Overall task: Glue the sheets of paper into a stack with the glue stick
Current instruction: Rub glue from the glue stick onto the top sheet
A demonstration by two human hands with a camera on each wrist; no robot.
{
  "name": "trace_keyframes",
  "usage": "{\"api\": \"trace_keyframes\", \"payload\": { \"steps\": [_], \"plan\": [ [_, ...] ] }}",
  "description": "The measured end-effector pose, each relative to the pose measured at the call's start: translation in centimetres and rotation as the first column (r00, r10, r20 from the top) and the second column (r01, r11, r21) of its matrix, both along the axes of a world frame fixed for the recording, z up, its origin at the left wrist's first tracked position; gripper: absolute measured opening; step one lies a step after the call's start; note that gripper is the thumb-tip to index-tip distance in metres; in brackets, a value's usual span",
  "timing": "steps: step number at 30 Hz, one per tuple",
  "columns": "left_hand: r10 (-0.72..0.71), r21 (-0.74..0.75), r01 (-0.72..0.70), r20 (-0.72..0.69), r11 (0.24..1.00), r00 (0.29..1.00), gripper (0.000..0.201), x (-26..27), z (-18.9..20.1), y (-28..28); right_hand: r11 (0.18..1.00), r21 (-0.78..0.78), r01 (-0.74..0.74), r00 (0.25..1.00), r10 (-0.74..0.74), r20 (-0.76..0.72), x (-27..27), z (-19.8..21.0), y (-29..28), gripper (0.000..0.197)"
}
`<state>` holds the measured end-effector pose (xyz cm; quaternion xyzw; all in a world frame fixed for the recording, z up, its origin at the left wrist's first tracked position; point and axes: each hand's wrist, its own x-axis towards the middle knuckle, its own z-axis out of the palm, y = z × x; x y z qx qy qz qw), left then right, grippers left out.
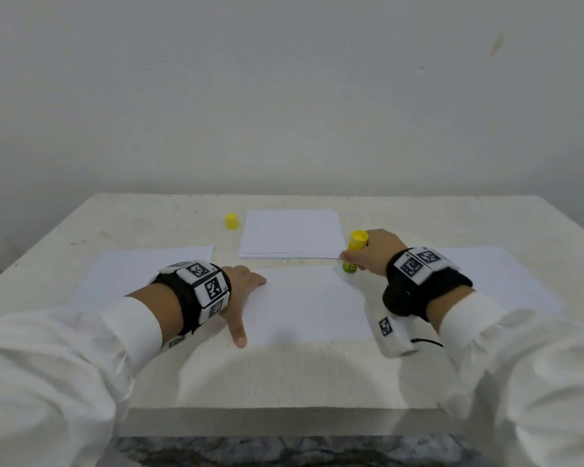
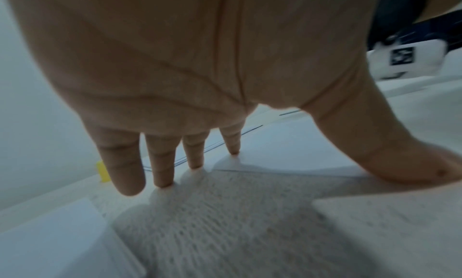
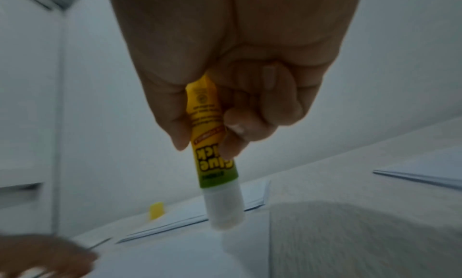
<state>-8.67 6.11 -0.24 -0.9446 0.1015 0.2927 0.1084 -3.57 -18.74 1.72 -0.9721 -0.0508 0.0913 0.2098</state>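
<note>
One sheet pinned by flat left hand; right hand grips uncapped glue stick at its 1 o'clock corner; gluing barely begun; pile waits at 12.

Soft, even light fills the head view, with faint shadows on the bench under both arms; its edges bow from the wide lens. Both wrist views are dim, bluish and smeared (motion blur); the glue stick label stays half legible.
</note>
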Motion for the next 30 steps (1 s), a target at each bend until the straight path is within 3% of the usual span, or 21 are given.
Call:
{"api": "trace_keyframes", "payload": {
  "steps": [4,9,12,18,28,30],
  "plan": [
    [-0.010,0.080,0.004,0.076,0.997,0.997,0.128,0.6,-0.1,-1.3,1.000,0.012,0.021,0.999,-0.020,-0.027,1.1,-1.0,0.3,0.028],
    [-0.049,-0.107,0.066,0.152,0.992,0.987,0.112,2.0,-1.0,-8.7,1.000,0.021,-0.010,1.000,0.010,-0.014,1.0,-0.9,0.2,0.028],
    [-0.039,-0.088,0.051,0.130,0.995,0.991,0.105,2.7,-1.5,-11.7,1.000,0.013,-0.027,0.999,0.028,-0.026,1.3,-0.9,0.2,0.030],
    [-0.047,-0.056,0.053,0.110,0.997,0.993,0.105,3.3,-1.6,-11.5,0.998,0.024,-0.059,0.996,0.060,-0.064,0.5,-0.7,-0.5,0.029],
    [-0.025,-0.072,0.033,0.105,0.997,0.994,0.107,3.2,-2.0,-11.2,0.984,0.052,-0.171,0.980,0.176,-0.095,-5.9,-0.2,-2.9,0.035],
    [-0.019,-0.082,0.028,0.108,0.996,0.994,0.107,3.0,-1.9,-11.2,0.983,0.082,-0.165,0.979,0.173,-0.110,-6.3,0.0,-3.4,0.026]
  ]
}}
